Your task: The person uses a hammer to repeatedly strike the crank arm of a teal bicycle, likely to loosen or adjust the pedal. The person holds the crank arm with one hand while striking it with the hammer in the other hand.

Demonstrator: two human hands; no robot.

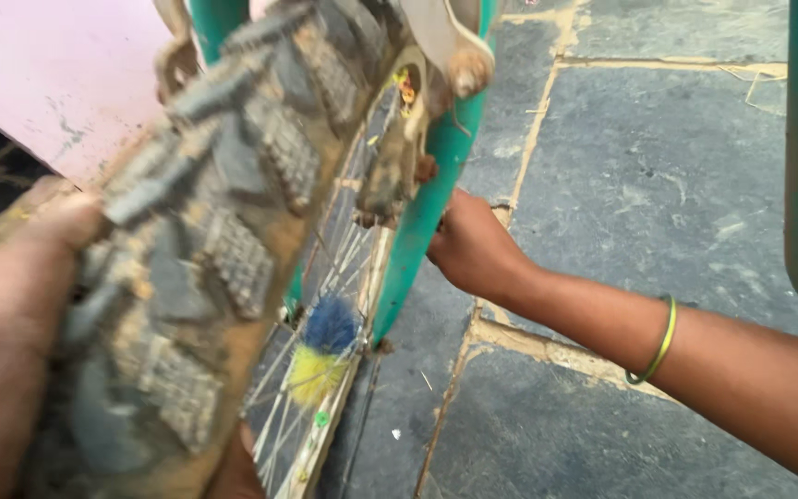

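- Head view looks down on a muddy knobby tyre (223, 222) filling the near left, tilted from near left up to far centre.
- Left hand (2, 342) lies against the tyre's left side, palm pressed to the tread; its fingers are blurred, so I cannot tell whether they grip.
- Right hand (473, 248) reaches in from the right and touches the green fork leg (422, 222); fingers hidden behind it, so the grip cannot be told.
- A green bangle (659, 340) sits on the right forearm.
- A blue and yellow brush (320, 351) sits among the spokes (348, 249).
- Grey stone floor (658, 176) lies beneath; a pink wall (57, 74) stands far left.
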